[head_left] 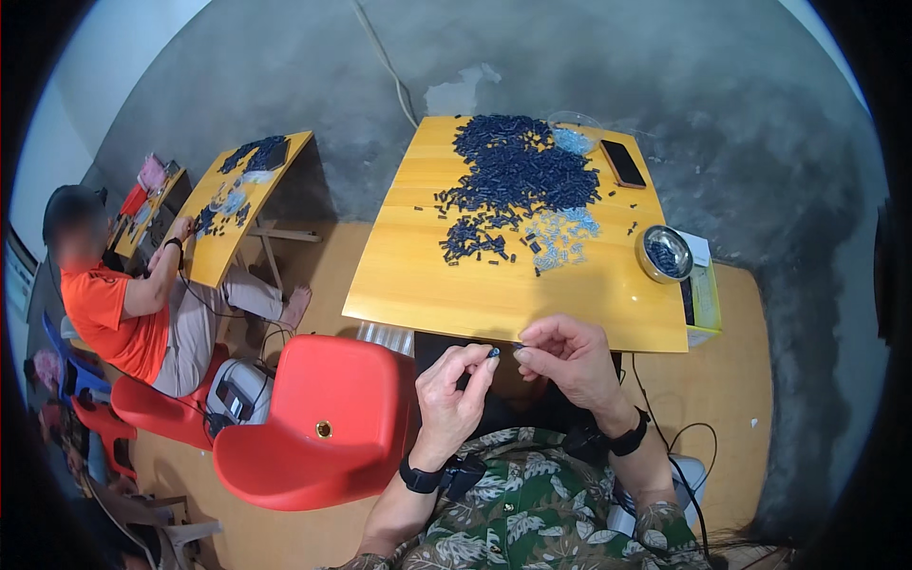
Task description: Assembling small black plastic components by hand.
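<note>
Just in front of the table's near edge, my left hand (448, 394) pinches a small dark tubular piece (494, 352) between thumb and fingers, its end facing my right hand. My right hand (573, 363) is closed in a pinch close beside it; a tiny dark tip shows at its fingertips, too small to name. On the yellow table (399, 275) lies a large heap of small dark blue tubular pieces (518, 166), thinning into loose ones toward me. Small clear pieces (559, 237) are spread at the heap's near right side.
A metal bowl (665, 254) with dark pieces stands at the table's right edge, a phone (622, 163) behind it. A box (703, 294) is beyond that edge. Left of me is a red chair (332, 408); farther left a person in orange (119, 304) works at another table (223, 252).
</note>
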The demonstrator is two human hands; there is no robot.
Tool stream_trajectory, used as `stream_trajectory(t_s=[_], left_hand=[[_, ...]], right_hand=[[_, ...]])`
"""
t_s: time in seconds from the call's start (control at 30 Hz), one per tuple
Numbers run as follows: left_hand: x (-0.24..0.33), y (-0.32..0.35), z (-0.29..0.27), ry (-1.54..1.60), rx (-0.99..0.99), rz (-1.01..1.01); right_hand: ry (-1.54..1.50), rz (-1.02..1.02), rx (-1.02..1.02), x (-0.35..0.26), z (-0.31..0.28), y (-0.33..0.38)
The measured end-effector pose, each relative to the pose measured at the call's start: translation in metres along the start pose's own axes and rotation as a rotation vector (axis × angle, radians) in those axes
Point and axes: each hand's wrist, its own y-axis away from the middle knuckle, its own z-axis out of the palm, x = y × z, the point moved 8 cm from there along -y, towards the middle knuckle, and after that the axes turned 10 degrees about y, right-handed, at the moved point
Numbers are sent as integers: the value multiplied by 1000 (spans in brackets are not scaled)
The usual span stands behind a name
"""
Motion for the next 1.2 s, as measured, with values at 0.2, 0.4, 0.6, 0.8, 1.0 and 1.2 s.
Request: stream_trajectory(t_s=[0.2,0.4,0.6,0.8,1.0,1.2], left_hand=[[19,0,9,-72,-39,115],[32,-2,13,-131,-73,200],[34,-3,19,-139,-120,175],[38,-2,20,-144,-115,232],[42,-2,21,-184,-135,267],[46,-3,22,-206,-167,298]], right_hand=[[18,-98,-19,-22,-5,7],[-58,-84,7,-25,-7,13],[16,-230,30,-36,-6,17],[119,-243,2,-39,-6,18],[119,-253,6,-42,-4,18],[199,-240,3,-46,-7,18]])
